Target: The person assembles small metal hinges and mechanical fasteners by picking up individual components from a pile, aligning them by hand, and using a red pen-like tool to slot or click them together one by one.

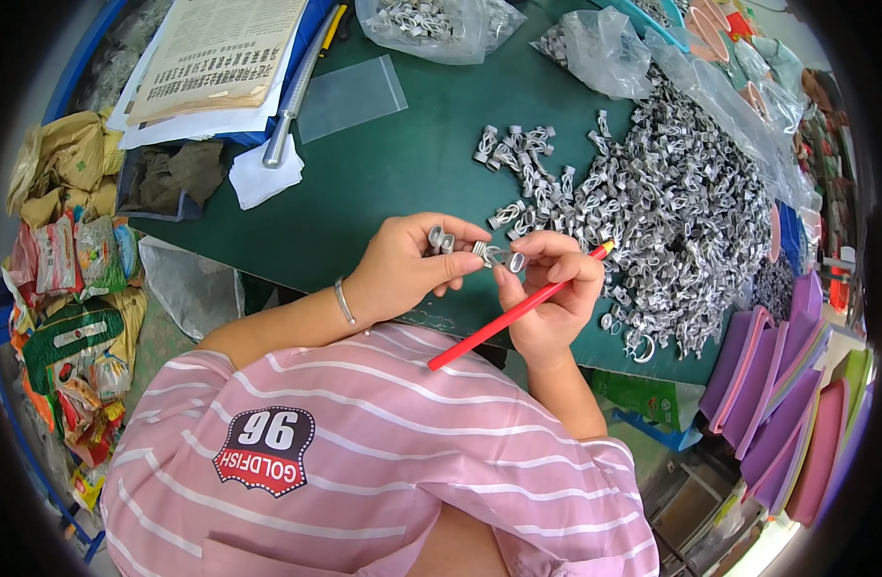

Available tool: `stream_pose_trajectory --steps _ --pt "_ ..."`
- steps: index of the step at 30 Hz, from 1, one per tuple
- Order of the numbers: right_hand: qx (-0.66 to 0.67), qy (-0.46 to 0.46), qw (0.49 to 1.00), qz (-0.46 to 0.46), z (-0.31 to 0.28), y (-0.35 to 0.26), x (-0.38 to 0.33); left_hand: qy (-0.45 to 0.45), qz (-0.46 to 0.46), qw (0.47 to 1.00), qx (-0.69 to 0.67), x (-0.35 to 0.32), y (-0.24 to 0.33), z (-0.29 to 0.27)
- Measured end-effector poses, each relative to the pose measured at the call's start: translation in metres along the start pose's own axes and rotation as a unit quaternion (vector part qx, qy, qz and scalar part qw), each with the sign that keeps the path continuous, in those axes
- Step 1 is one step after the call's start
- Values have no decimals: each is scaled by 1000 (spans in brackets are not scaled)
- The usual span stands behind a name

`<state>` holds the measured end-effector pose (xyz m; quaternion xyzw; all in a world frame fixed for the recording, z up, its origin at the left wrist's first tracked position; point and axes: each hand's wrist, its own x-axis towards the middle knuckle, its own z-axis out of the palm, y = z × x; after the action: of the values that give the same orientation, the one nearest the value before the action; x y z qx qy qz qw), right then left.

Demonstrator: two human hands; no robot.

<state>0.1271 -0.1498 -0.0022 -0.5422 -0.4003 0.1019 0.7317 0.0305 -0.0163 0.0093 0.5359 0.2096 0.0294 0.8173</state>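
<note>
My left hand (407,258) is closed around small grey metal pieces; one looped piece (442,240) pokes out between its fingers. Between the two hands, just above the table's near edge, a ribbed metal piece with a loop (496,255) is pinched by the fingertips of both. My right hand (561,300) also grips a red pencil-like stick (489,331), slanting across the palm with its yellow end up to the right. Beyond the hands, a few similar pieces (532,163) are scattered beside a large heap (681,207) on the right.
The green table (402,154) carries plastic bags of metal pieces (431,27) at the back. A flat clear bag (354,96), a metal-bladed tool (292,101) and papers (220,58) lie back left. Purple folder-like bins (763,385) stand right; crumpled packaging (80,260) fills the left side.
</note>
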Motion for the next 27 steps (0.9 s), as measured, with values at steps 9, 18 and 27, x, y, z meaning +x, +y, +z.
stream_pose_trajectory --steps 9,18,27 --pt "-301 -73 951 25 -26 14 21 17 -122 938 -323 5 -13 -15" --pt "-453 -122 880 -71 -22 34 33 75 -80 976 -186 4 -10 -15" --pt "-102 -90 990 49 -13 11 13 -15 -66 979 -195 6 -13 -10"
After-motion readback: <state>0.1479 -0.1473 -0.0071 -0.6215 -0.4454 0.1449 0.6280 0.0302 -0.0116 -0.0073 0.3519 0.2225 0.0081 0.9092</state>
